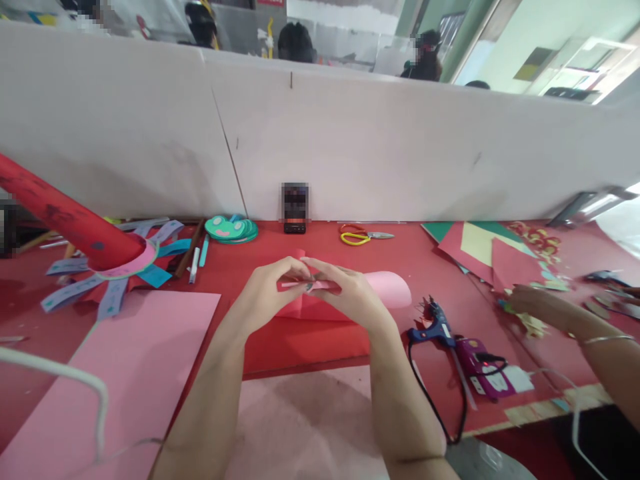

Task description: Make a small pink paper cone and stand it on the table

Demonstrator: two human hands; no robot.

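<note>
Both my hands meet over the middle of the table, fingertips pinched together. My left hand (273, 287) and my right hand (347, 287) grip a small folded piece of pink paper (320, 285) between thumbs and fingers. Its exact shape is mostly hidden by my fingers. Below my hands lies a folded red paper (325, 311), creased near its middle. A pink paper piece with a rounded end (393, 289) sticks out to the right behind my right hand.
A blue glue gun (437, 325) and purple power strip (480, 370) lie at right, near a co-worker's hand (535, 303). Scissors (363, 235), a phone (295, 208) and green frog-like cutouts (230, 229) line the back. Left are a red tube (75, 220) and pink sheet (150, 353).
</note>
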